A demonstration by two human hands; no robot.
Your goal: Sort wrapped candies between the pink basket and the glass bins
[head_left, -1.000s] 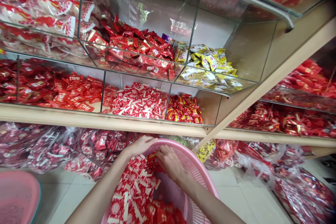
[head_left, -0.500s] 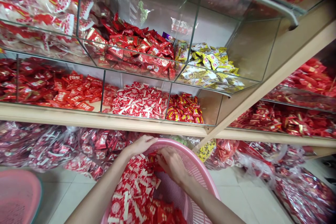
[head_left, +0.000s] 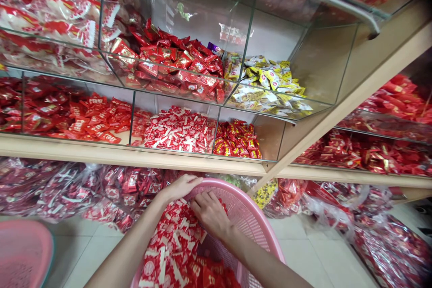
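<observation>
A pink plastic basket (head_left: 270, 238) with slotted walls stands low in front of me. My left hand (head_left: 184, 185) holds its far rim, fingers closed over the edge. Inside, my right hand (head_left: 211, 211) is bent down over the candies, its fingers curled and pointing to the left. Whatever lies under those fingers is hidden. Small red-and-white wrapped candies (head_left: 172, 234) fill the left side of the basket. Plain red packets (head_left: 211, 274) lie nearest to me, and a few red wrappers show just right of my right hand.
Glass-fronted shelves above hold red packets (head_left: 178, 60), yellow-and-white packets (head_left: 270, 76) and red-and-white candies (head_left: 182, 128). A wooden ledge (head_left: 202, 162) runs close above the basket. Bagged candies (head_left: 67, 189) lie on the floor beneath. Another pink basin (head_left: 27, 252) stands at left.
My right hand has shifted left inside the basket, from red packets by the far wall onto the red-and-white candies. My left hand stays on the rim.
</observation>
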